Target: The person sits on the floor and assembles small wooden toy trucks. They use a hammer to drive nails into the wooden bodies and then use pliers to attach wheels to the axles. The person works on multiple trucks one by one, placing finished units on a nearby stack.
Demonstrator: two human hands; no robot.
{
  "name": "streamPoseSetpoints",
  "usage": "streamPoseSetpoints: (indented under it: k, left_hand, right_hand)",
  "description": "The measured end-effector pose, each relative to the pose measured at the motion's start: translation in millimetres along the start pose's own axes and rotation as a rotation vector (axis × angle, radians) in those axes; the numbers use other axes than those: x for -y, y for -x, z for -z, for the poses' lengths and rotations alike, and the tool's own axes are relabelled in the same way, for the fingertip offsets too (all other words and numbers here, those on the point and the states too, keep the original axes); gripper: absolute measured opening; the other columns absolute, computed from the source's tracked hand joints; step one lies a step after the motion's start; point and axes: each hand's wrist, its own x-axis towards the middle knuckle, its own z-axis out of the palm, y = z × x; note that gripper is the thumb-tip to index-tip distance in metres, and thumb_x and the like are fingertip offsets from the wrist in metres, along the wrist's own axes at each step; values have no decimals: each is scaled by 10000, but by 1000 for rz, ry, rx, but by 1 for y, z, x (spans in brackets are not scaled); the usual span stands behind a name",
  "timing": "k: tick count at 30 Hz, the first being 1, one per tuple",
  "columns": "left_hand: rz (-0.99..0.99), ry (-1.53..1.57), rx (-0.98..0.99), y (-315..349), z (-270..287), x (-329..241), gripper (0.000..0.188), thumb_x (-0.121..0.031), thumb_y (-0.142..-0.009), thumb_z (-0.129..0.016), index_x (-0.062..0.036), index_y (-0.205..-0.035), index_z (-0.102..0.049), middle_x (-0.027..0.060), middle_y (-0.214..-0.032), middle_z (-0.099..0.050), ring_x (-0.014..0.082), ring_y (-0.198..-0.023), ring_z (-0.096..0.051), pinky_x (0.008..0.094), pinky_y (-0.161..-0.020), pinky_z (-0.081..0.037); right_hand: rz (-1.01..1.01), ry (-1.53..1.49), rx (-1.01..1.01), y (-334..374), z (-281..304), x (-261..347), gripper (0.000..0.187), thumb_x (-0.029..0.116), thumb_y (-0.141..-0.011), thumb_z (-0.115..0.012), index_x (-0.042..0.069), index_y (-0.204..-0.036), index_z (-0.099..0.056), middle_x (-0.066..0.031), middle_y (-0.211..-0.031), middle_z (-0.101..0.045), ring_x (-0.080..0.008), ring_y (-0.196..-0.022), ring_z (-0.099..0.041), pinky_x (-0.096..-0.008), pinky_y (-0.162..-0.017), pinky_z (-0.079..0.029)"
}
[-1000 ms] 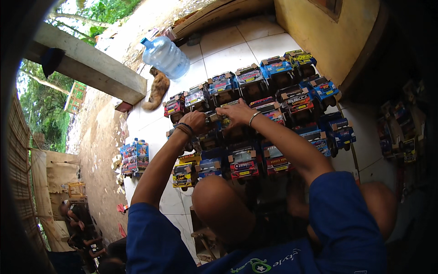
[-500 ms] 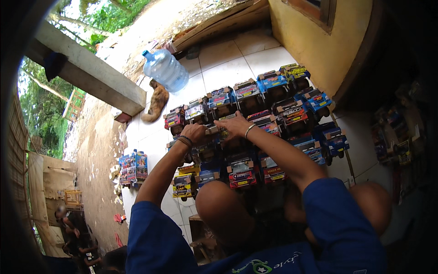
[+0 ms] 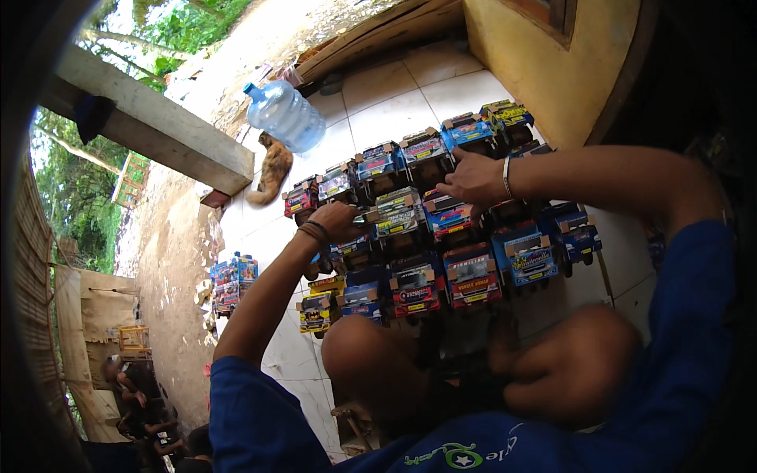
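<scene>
Toy trucks with printed, colourful bodies stand close together in rows on the floor before me. My left hand [image 3: 339, 221] is closed, its bent fingers on the top of a toy truck [image 3: 351, 248] at the left of the middle row. My right hand [image 3: 479, 177] rests over the right part of that row, thumb and fingers spread, hiding most of the truck under it. Between the hands stands a green-and-white toy truck [image 3: 398, 213], and beside it a blue-and-red one [image 3: 452, 217]. A red toy truck [image 3: 471, 276] sits in the near row.
A large blue water jug [image 3: 285, 116] lies tilted beyond the rows, with a cat [image 3: 273, 168] beside it. Another toy truck [image 3: 234, 284] stands apart at the left. A concrete post [image 3: 158, 118] is at the left, a yellow wall [image 3: 579, 75] at the right. People [image 3: 142, 402] sit at lower left.
My right hand has moved right along the middle row, off the green-and-white truck, which now shows fully. My left hand has shifted only slightly.
</scene>
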Motion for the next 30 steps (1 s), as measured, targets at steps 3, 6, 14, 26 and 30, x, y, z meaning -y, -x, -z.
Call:
streamPoseSetpoints:
  k: [3,6,14,26,30]
  left_hand:
    - [23,51,39,-13,-7,-12,447,-477,-844,-647,-52,-968,-710,234,-832,-704,416,-816,-692,511,-768,-566]
    - [34,93,42,-24,-13,-17,423,-409,-824,-648,-30,-1009,-686,249,-873,-703,421,-843,-691,507,-806,-563]
    - [44,144,-11,-40,-25,-18,434,-390,-837,-655,26,-960,-673,274,-812,-682,434,-795,-682,512,-757,-555]
    - [78,107,85,-58,-19,-19,544,-492,-830,-647,47,-874,-704,286,-823,-685,433,-808,-690,500,-767,-559]
    - [89,131,141,-61,-16,-19,589,-544,-845,-634,40,-855,-704,274,-762,-680,417,-751,-695,492,-725,-551]
  right_hand:
    - [-90,-156,-118,-27,-24,16,1047,695,-711,-723,16,-1451,-425,-138,-1178,-651,-285,-976,-692,-560,-1098,-286]
    - [-222,-313,-270,-71,-46,28,1137,747,-708,-690,-19,-1477,-354,-161,-1285,-609,-286,-1023,-682,-553,-1052,-308]
    - [-333,-554,-463,-123,-80,53,979,617,-692,-789,-3,-1370,-450,-137,-1234,-636,-255,-1085,-654,-512,-1020,-311]
    - [-352,-632,-566,-127,-97,57,958,567,-688,-809,18,-1387,-450,-134,-1301,-588,-287,-1007,-677,-523,-1021,-301]
    - [-344,-660,-588,-126,-96,57,957,557,-683,-815,22,-1388,-450,-132,-1297,-594,-286,-999,-678,-517,-1012,-306]
